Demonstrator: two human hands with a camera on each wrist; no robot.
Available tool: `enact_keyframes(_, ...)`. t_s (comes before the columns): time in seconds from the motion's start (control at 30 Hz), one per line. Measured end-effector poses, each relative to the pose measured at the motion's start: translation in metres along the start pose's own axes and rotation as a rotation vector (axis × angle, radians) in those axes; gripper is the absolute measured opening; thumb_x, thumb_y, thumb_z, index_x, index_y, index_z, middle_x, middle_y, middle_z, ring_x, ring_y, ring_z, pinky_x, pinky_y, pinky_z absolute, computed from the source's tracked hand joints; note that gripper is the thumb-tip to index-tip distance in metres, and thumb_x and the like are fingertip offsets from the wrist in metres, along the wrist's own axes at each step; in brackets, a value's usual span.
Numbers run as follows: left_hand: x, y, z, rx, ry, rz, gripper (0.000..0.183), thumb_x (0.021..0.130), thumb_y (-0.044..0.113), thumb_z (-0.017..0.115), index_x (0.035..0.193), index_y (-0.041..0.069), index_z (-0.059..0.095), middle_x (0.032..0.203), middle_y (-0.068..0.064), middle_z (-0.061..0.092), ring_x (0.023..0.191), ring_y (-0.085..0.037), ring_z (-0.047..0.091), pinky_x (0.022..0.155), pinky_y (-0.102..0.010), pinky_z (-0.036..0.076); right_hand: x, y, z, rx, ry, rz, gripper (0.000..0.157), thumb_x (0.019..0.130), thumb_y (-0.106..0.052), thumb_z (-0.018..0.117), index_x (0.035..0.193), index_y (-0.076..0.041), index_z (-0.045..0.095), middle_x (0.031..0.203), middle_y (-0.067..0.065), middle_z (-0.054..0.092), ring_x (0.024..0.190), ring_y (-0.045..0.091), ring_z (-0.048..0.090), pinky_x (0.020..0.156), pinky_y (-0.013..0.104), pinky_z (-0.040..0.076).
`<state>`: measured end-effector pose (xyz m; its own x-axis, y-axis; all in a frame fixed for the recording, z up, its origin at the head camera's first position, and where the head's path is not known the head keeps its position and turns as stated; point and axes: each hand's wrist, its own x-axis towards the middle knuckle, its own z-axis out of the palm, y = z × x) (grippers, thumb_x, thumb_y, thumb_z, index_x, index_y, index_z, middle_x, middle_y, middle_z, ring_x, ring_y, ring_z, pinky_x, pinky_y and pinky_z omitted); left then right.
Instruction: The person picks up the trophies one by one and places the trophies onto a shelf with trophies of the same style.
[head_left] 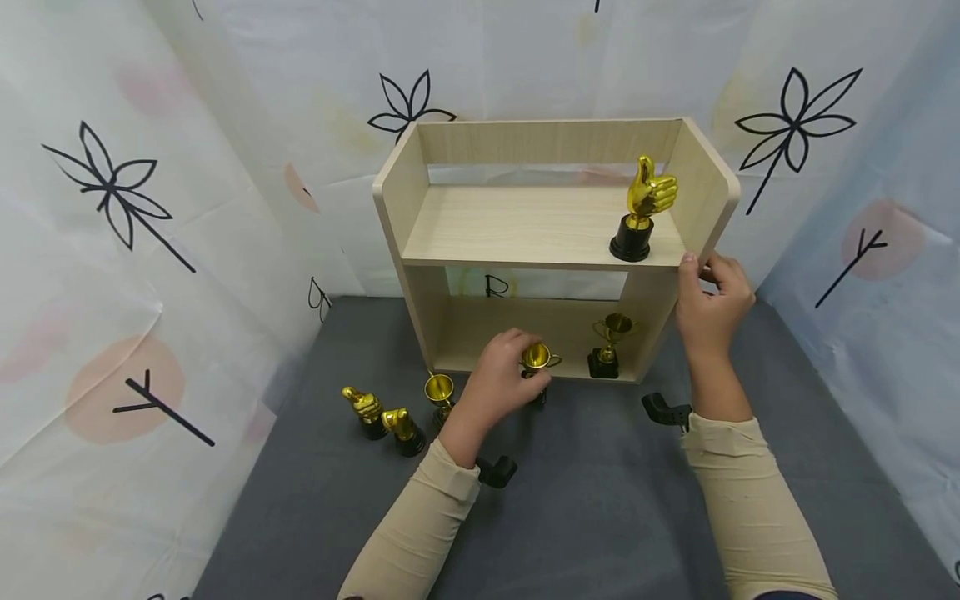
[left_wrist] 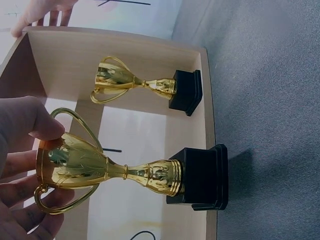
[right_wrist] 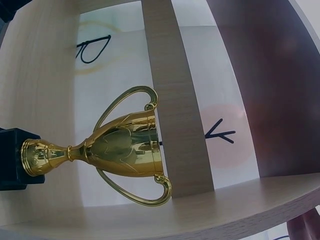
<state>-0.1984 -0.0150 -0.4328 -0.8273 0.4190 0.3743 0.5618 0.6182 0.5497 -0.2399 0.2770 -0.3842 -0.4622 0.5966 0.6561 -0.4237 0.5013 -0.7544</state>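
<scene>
My left hand (head_left: 504,373) pinches a gold trophy cup (left_wrist: 75,162) by its bowl, thumb on one side and fingers on the other. The cup's black base (left_wrist: 200,177) is near the front edge of the lower shelf. My right hand (head_left: 714,304) grips the right side panel of the wooden shelf unit (head_left: 517,223), around the height of its upper board. A second trophy cup (right_wrist: 122,145) stands on the lower shelf at the right. On the upper board, also at the right, is a gold thumbs-up trophy (head_left: 643,204) with a black base.
Left of my left forearm, a third trophy cup (head_left: 439,390) and two gold hand-shaped trophies, one a thumbs-up trophy (head_left: 366,410) and one a fist-like trophy (head_left: 403,431), stand on the grey table (head_left: 600,508). A patterned white cloth (head_left: 247,125) hangs behind and at the sides.
</scene>
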Motion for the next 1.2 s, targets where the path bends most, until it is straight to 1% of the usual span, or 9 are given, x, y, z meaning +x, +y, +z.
enact_keyframes(0.17, 0.003, -0.001, 0.003, -0.001, 0.003, 0.004, 0.042, 0.092, 0.019, 0.078, 0.13, 0.003, 0.073, 0.122, -0.01, 0.072, 0.108, -0.025, 0.069, 0.091, -0.041, 0.06, 0.0, -0.004, 0.001, -0.005, 0.001, 0.026, 0.031, 0.095, -0.026, 0.066, 0.111, -0.008, 0.085, 0.091, -0.028, 0.064, 0.08, -0.015, 0.061, 0.065, 0.001, 0.045)
enact_keyframes(0.33, 0.007, -0.002, 0.007, -0.008, 0.015, 0.008, 0.041, 0.092, 0.018, 0.078, 0.13, 0.003, 0.073, 0.123, -0.01, 0.072, 0.11, -0.026, 0.069, 0.093, -0.043, 0.06, -0.001, -0.005, 0.001, -0.007, -0.001, 0.03, 0.032, 0.094, -0.025, 0.066, 0.111, -0.007, 0.085, 0.091, -0.029, 0.064, 0.08, -0.015, 0.061, 0.065, 0.001, 0.045)
enact_keyframes(0.53, 0.013, -0.004, 0.011, -0.007, 0.006, -0.006, 0.04, 0.094, 0.018, 0.076, 0.13, 0.004, 0.073, 0.124, -0.011, 0.072, 0.109, -0.026, 0.069, 0.092, -0.042, 0.059, 0.0, -0.001, 0.0, -0.005, -0.009, 0.03, 0.032, 0.093, -0.032, 0.068, 0.11, -0.012, 0.086, 0.092, -0.026, 0.065, 0.08, -0.013, 0.063, 0.064, 0.002, 0.046)
enact_keyframes(0.63, 0.016, -0.004, 0.012, -0.006, 0.0, -0.013, 0.04, 0.093, 0.018, 0.076, 0.13, 0.003, 0.072, 0.123, -0.011, 0.072, 0.107, -0.026, 0.069, 0.09, -0.041, 0.059, -0.001, -0.002, 0.0, 0.0, -0.012, 0.031, 0.032, 0.093, -0.032, 0.067, 0.111, -0.013, 0.086, 0.093, -0.025, 0.067, 0.08, -0.012, 0.063, 0.065, 0.002, 0.046)
enact_keyframes(0.77, 0.019, -0.005, 0.014, -0.009, -0.007, -0.017, 0.041, 0.093, 0.018, 0.077, 0.131, 0.002, 0.072, 0.124, -0.013, 0.072, 0.109, -0.028, 0.069, 0.091, -0.043, 0.059, -0.001, -0.002, 0.001, 0.0, -0.008, 0.034, 0.032, 0.093, -0.028, 0.066, 0.11, -0.01, 0.086, 0.091, -0.028, 0.065, 0.08, -0.013, 0.062, 0.065, 0.002, 0.046)
enact_keyframes(0.9, 0.022, -0.005, 0.015, -0.004, -0.003, -0.007, 0.041, 0.094, 0.018, 0.077, 0.131, 0.003, 0.072, 0.124, -0.013, 0.072, 0.111, -0.029, 0.069, 0.092, -0.044, 0.059, 0.0, -0.002, 0.001, 0.0, 0.006, 0.031, 0.033, 0.094, -0.028, 0.066, 0.11, -0.006, 0.085, 0.091, -0.028, 0.065, 0.08, -0.014, 0.061, 0.065, 0.002, 0.045)
enact_keyframes(1.03, 0.025, -0.007, 0.016, 0.007, 0.004, 0.003, 0.041, 0.094, 0.018, 0.077, 0.131, 0.003, 0.072, 0.124, -0.013, 0.073, 0.11, -0.029, 0.07, 0.092, -0.044, 0.059, 0.0, -0.003, 0.001, 0.0, 0.003, 0.023, 0.032, 0.094, -0.03, 0.067, 0.109, -0.008, 0.086, 0.091, -0.026, 0.064, 0.08, -0.013, 0.061, 0.065, 0.002, 0.045)
enact_keyframes(1.2, 0.03, -0.009, 0.017, 0.01, -0.001, -0.001, 0.042, 0.094, 0.018, 0.077, 0.132, 0.001, 0.071, 0.124, -0.015, 0.073, 0.11, -0.029, 0.07, 0.092, -0.044, 0.06, -0.001, -0.005, 0.0, 0.009, -0.013, 0.008, 0.03, 0.095, -0.031, 0.068, 0.11, -0.012, 0.086, 0.092, -0.027, 0.064, 0.081, -0.011, 0.063, 0.065, 0.003, 0.047)
